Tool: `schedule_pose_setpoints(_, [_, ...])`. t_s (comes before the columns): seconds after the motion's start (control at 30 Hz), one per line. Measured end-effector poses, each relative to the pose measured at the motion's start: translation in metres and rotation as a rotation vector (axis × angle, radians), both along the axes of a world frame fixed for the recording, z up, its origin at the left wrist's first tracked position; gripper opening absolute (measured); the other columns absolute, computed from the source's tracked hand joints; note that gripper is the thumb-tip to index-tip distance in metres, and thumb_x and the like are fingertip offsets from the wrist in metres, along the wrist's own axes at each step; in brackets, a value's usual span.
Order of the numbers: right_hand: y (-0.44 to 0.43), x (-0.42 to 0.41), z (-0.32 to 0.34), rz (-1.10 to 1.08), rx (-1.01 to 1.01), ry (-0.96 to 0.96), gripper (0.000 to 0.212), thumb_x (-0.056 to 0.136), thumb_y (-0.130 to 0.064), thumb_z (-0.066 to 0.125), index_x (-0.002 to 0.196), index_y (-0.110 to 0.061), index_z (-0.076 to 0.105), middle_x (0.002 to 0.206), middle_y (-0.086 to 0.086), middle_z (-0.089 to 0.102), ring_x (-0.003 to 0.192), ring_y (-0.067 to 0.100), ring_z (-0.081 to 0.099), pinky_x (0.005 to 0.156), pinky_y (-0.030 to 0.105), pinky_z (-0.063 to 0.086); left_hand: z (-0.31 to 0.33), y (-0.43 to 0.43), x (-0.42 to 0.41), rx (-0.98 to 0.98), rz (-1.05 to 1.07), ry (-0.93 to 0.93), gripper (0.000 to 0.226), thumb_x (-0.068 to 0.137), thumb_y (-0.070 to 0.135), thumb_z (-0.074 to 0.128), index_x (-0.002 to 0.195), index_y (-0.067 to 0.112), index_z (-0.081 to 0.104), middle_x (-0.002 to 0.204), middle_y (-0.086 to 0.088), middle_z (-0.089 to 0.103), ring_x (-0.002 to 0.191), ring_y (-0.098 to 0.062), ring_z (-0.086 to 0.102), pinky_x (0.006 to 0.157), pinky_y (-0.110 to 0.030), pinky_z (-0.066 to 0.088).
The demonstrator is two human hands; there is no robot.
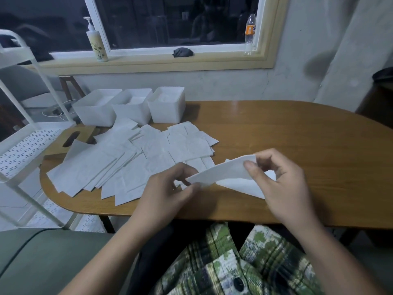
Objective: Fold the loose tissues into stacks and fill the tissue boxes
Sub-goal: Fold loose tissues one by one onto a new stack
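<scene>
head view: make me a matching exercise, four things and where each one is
1 pump bottle
2 orange-label bottle
3 white boxes
4 half-folded tissue

a in a row at the table's far edge
b left end of the window sill
c pinched between left hand and right hand
d right end of the window sill

Pairs: 1-b, 2-d, 3-a, 4-c

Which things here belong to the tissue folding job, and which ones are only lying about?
For the job: held tissue, loose tissues, three white boxes, wooden slotted lid.
Lying about: pump bottle, plastic bottle, black bundle, white cart.
</scene>
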State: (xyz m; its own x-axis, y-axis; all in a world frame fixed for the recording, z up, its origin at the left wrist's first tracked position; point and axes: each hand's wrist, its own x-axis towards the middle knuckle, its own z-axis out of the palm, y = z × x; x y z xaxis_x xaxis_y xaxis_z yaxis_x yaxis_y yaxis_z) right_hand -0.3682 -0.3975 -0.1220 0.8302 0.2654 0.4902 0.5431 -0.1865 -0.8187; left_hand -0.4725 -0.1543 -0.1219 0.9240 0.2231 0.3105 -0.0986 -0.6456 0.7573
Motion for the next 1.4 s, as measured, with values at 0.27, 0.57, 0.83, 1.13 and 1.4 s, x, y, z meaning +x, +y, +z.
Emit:
schedule_pose_setpoints(0.27, [-0.023, 0.018, -0.011, -0.103, 0.072, 0.025, 0.017, 0.100, -0.025, 0.075, 0.089, -0.014, 0.068, 0.082, 0.014, 0.068, 0.079, 0.041, 0.063, 0.068, 0.055, 0.050, 0.007, -0.011, 0.033, -0.340, 0.011, -0.012, 0.013, 0.093, 0.025, 0.084, 0.085, 0.024, 0.075, 0.076, 0.011, 0.068, 0.068, -0.005, 0.056, 0.070, -0.031, 0.043])
schedule_pose_setpoints(0.57, [-0.044, 0.034, -0.029, -0.274, -0.059, 0.102, 0.011, 0.097, -0.028, 0.077, 0.098, -0.029, 0.066, 0.068, -0.004, 0.068, 0.063, 0.021, 0.062, 0.068, 0.047, 0.053, 0.021, -0.024, 0.100, -0.247, -0.002, 0.205, 0.012, 0.090, 0.024, 0.085, 0.094, 0.016, 0.077, 0.075, 0.007, 0.076, 0.058, 0.001, 0.061, 0.049, -0.007, 0.038])
schedule_pose_setpoints(0.83, [-0.044, 0.040, -0.036, -0.331, -0.254, 0.120, 0.030, 0.093, -0.028, 0.080, 0.115, -0.034, 0.060, 0.066, -0.009, 0.068, 0.063, 0.010, 0.066, 0.065, 0.039, 0.052, 0.019, -0.018, 0.133, 0.018, -0.015, 0.411, 0.020, 0.080, 0.033, 0.091, 0.095, 0.029, 0.079, 0.096, 0.013, 0.076, 0.083, -0.006, 0.072, 0.071, -0.027, 0.057])
schedule_pose_setpoints(1.13, [-0.039, 0.034, -0.033, -0.357, -0.443, 0.106, 0.033, 0.091, -0.027, 0.081, 0.120, -0.029, 0.064, 0.068, -0.010, 0.063, 0.070, 0.004, 0.062, 0.067, 0.033, 0.052, 0.010, -0.021, 0.136, 0.228, -0.052, 0.356, 0.025, 0.082, 0.033, 0.088, 0.100, 0.028, 0.072, 0.096, 0.014, 0.074, 0.089, -0.007, 0.068, 0.072, -0.025, 0.054])
schedule_pose_setpoints(1.4, [-0.032, 0.022, -0.041, -0.265, -0.482, -0.271, 0.015, 0.093, -0.015, 0.076, 0.105, -0.022, 0.071, 0.097, -0.013, 0.056, 0.093, 0.015, 0.057, 0.088, 0.043, 0.042, 0.002, 0.006, 0.087, 0.376, -0.020, 0.121, 0.016, 0.086, 0.035, 0.085, 0.094, 0.032, 0.072, 0.083, 0.019, 0.068, 0.079, 0.000, 0.064, 0.068, -0.024, 0.051])
